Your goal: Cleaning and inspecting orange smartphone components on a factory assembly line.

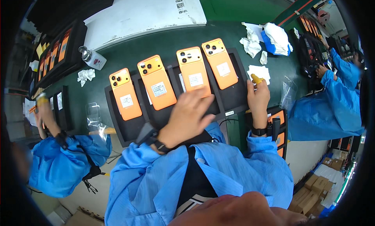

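Four orange phones (168, 78) lie face down on black tray (129, 130); left hand (187, 118) flat over tray, right hand (258, 97) at tray edge.

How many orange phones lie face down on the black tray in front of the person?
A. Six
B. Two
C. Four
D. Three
C: four orange phones lie side by side on the black tray, backs up, each with a white label; the left hand hovers over the tray, near the third phone's lower end.
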Demonstrator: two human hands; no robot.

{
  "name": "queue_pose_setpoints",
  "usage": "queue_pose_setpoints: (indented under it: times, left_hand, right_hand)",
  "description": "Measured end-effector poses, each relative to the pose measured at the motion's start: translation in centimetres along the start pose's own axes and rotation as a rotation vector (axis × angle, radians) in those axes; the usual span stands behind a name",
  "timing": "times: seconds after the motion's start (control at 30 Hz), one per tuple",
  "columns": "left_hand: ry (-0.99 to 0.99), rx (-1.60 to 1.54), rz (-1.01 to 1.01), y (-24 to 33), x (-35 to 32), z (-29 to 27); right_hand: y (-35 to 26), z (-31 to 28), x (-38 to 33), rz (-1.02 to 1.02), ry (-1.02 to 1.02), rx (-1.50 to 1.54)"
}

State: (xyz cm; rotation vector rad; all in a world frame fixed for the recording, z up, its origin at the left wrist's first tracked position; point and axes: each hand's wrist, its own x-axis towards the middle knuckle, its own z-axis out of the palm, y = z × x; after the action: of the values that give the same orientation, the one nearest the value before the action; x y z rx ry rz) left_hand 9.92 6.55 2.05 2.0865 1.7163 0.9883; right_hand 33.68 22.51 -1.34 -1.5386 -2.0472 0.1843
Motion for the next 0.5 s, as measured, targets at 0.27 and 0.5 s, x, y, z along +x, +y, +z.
queue_pose_setpoints:
  times: [0.27, 0.5]
  left_hand:
    - [0.473, 0.559, -0.586, -6.5, -12.3, -9.0]
    - [0.578, 0.477, -0.762, -11.1, -16.4, -8.7]
  right_hand:
    - [-0.9, -0.6, -1.4, 0.030, -0.090, -0.017]
    - [1.1, 1.3, -0.9, -0.001, -0.115, 0.084]
